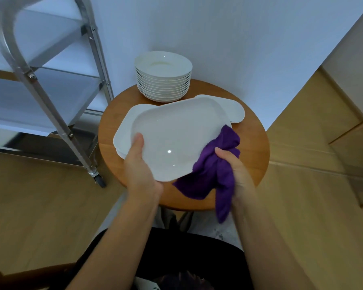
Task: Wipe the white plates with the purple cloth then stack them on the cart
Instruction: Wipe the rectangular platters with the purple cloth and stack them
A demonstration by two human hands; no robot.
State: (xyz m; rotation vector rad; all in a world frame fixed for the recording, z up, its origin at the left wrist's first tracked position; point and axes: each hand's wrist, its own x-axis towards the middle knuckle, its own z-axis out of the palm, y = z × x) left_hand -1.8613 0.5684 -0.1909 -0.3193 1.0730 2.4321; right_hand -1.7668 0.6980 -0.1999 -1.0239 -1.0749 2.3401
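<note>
My left hand (139,166) grips the near left rim of a large white squarish plate (176,132), thumb on top, holding it tilted above the round wooden table (258,147). My right hand (237,166) grips a bunched purple cloth (214,168) against the plate's right edge; one end of the cloth hangs down. Under the held plate lie more white squarish plates (124,130) in a low stack. Another white plate (233,109) pokes out at the right. The metal cart (50,97) with white shelves stands to the left.
A tall stack of round white bowls (163,80) stands at the back of the table against the white wall. The cart's caster wheel (100,181) rests on the wooden floor close to the table's left edge. A wooden cabinet is at the right.
</note>
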